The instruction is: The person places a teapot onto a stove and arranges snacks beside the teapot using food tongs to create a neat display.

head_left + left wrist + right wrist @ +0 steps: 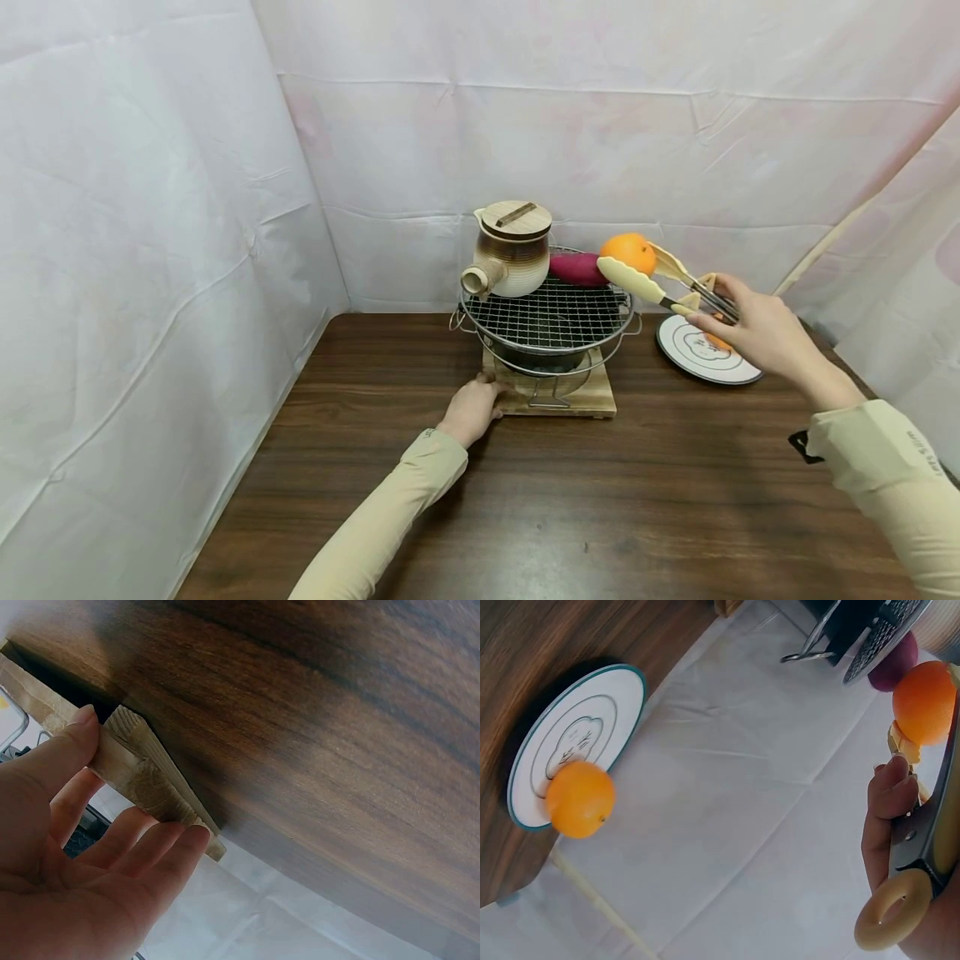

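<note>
My right hand point(765, 329) grips a pair of tongs point(633, 281) with cream scalloped tips and metal arms. Between those tips is an orange point(628, 252), held above the right side of the round wire grill rack point(555, 312). A purple sweet potato point(579, 269) lies on the rack, just left of the orange. In the right wrist view the cream ring at the tongs' end point(892, 909) shows beside my palm. My left hand point(472, 408) holds the front left corner of the wooden board point(592, 396) under the stove, thumb and fingers on its edges point(146, 780).
A brown and cream clay teapot point(512, 254) with a wooden lid and side handle stands at the rack's back left. To the right, a white plate point(675, 350) with a dark rim bears another orange point(580, 799). White cloth point(585, 150) hangs behind the dark wooden table point(570, 500).
</note>
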